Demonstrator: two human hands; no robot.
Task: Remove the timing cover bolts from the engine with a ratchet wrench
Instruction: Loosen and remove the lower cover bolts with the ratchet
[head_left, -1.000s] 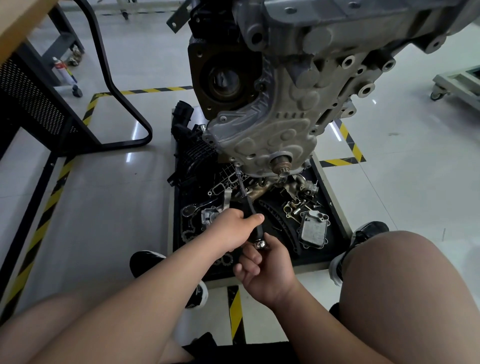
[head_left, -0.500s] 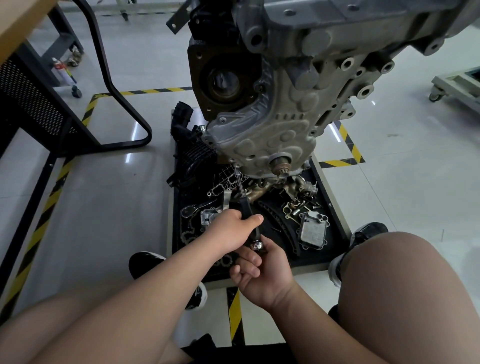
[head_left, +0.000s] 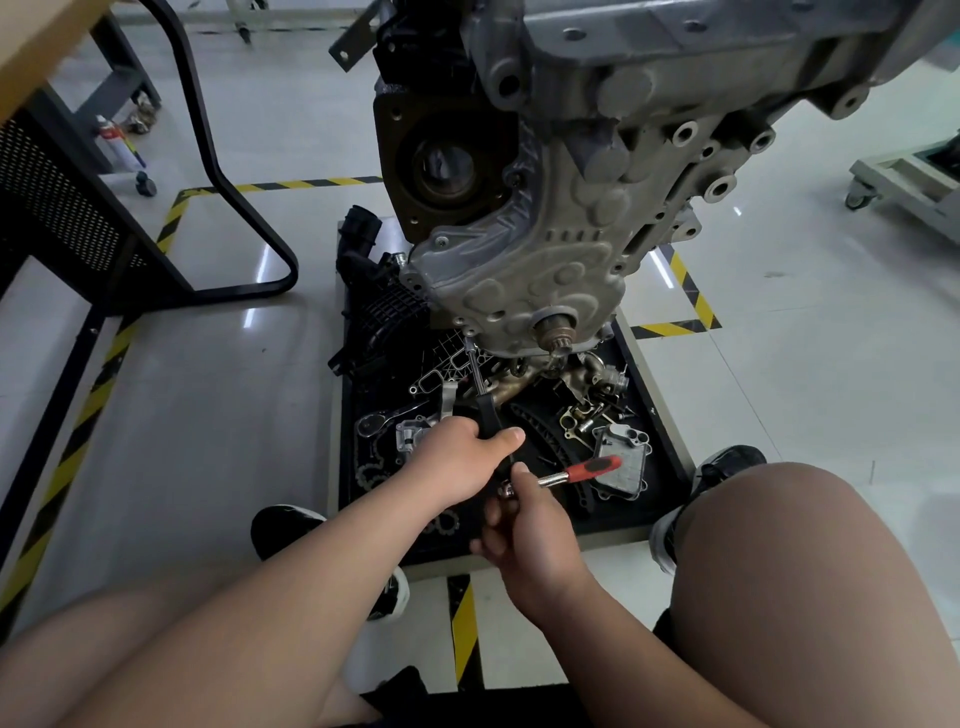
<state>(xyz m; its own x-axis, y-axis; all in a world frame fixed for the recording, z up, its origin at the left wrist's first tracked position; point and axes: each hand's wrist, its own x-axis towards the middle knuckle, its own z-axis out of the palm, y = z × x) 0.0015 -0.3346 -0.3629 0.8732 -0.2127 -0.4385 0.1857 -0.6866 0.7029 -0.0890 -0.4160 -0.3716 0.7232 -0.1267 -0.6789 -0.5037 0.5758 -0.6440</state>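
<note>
The grey timing cover (head_left: 524, 280) faces me on the hanging engine. A thin extension bar (head_left: 474, 366) runs from a bolt (head_left: 469, 332) at the cover's lower left corner down to a black driver handle (head_left: 488, 415). My left hand (head_left: 457, 460) grips that black handle. Just below it, my right hand (head_left: 530, 525) holds the head of the ratchet wrench (head_left: 592, 467), whose red grip sticks out to the right. The joint between ratchet and driver handle is hidden by my fingers.
Under the engine lies a black tray (head_left: 655, 415) with removed parts: an oil cooler (head_left: 621, 457), a chain (head_left: 535, 431), a second ratchet (head_left: 384, 418) and a black manifold (head_left: 379, 306). A black table frame (head_left: 228, 197) stands at left. My knees flank the tray.
The ratchet's red grip has swung out to the right and into sight from behind my right hand. My left hand stays on the black handle.
</note>
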